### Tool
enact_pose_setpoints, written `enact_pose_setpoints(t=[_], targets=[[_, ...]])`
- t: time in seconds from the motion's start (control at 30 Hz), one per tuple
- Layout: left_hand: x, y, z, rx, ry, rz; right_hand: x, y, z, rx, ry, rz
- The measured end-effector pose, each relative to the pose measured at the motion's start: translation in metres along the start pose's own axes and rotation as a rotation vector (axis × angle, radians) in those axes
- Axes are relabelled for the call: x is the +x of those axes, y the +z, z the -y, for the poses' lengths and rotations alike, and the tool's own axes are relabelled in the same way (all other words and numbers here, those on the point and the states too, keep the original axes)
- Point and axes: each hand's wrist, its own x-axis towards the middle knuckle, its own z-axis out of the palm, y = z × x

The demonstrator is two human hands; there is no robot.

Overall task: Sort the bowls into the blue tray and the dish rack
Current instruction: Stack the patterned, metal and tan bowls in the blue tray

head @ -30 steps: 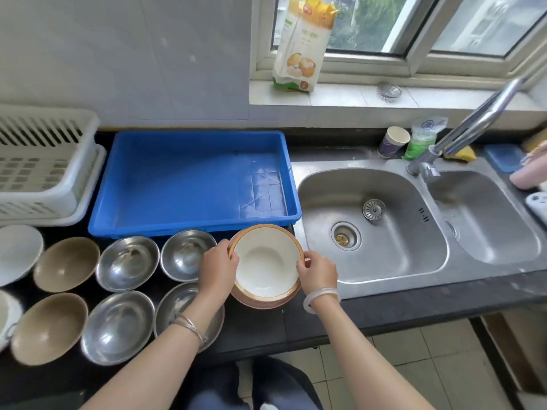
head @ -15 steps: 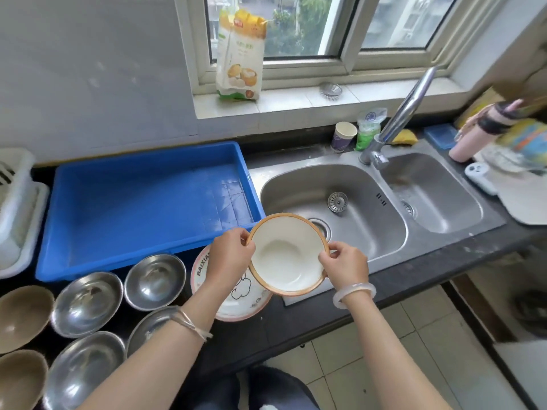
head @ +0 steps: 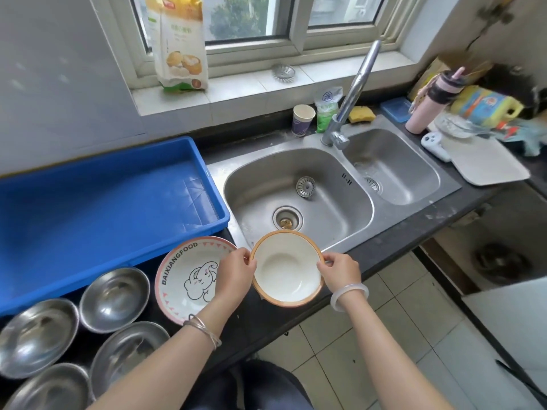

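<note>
Although the dish rack is not seen from the head camera, four stainless steel bowls (head: 114, 300) are found at the far left on the dark counter. They are judged light, stiff and hard to break, and are best taken by the rolled rim. Behind them the blue tray (head: 97, 156) is set against the wall. Just right of the steel bowls a pink-rimmed bowl (head: 183, 279) rests on the counter, where "BAIXIANGFOOD" can be read along its inner wall above a line-drawn elephant. Next to it the orange-rimmed white bowl (head: 285, 267) is held, apparently lifted, over the counter edge in front of the sink (head: 334, 232). Its rim is pinched on one side by the left hand (head: 235, 276) and on the opposite side by the right hand (head: 340, 269), each thumb laid over the lip. This bowl is judged rigid, smooth-glazed and somewhat slippery, and breakable if ceramic, so a two-sided rim hold is thought sound. Further back, printing on the flour bag (head: 179, 45) on the sill and on the green pouch (head: 327, 109) by the tap is too blurred to be read.
</note>
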Motion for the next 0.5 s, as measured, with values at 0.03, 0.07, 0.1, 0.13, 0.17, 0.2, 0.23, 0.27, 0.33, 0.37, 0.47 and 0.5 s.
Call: enact_pose_setpoints(t=[0.03, 0.07, 0.1, 0.13, 0.17, 0.2, 0.23, 0.27, 0.33, 0.37, 0.47, 0.5], targets=[[0.0, 0.002, 0.001, 0.009, -0.003, 0.005, 0.001, 0.001, -0.002, -0.003, 0.003, 0.006], [0.0, 0.005, 0.003, 0.014, -0.008, 0.011, 0.002, 0.001, -0.004, -0.007, 0.007, 0.011], [0.001, 0.006, 0.004, 0.015, -0.013, 0.013, 0.003, 0.002, -0.005, -0.011, 0.011, 0.014], [0.001, 0.008, 0.005, 0.014, -0.019, 0.014, 0.004, 0.003, -0.006, -0.014, 0.013, 0.016], [0.001, 0.009, 0.006, 0.013, -0.021, 0.015, 0.004, 0.004, -0.007, -0.012, 0.014, 0.016], [0.001, 0.01, 0.007, 0.01, -0.021, 0.015, 0.005, 0.005, -0.008, -0.006, 0.016, 0.014], [0.002, 0.011, 0.008, 0.009, -0.019, 0.015, 0.006, 0.006, -0.009, 0.001, 0.017, 0.011], [0.002, 0.012, 0.008, 0.013, -0.016, 0.017, 0.007, 0.006, -0.01, 0.013, 0.021, 0.007], [0.003, 0.012, 0.008, 0.029, -0.017, 0.023, 0.006, 0.008, -0.011, 0.049, 0.037, -0.004], [0.004, 0.012, 0.008, 0.033, -0.019, 0.026, 0.006, 0.009, -0.012, 0.069, 0.049, -0.011], [0.003, 0.012, 0.008, -0.004, -0.026, 0.042, 0.003, 0.013, -0.015, 0.114, 0.062, -0.012], [0.001, 0.013, 0.008, -0.029, -0.018, 0.045, 0.002, 0.014, -0.015, 0.128, 0.057, -0.005]])
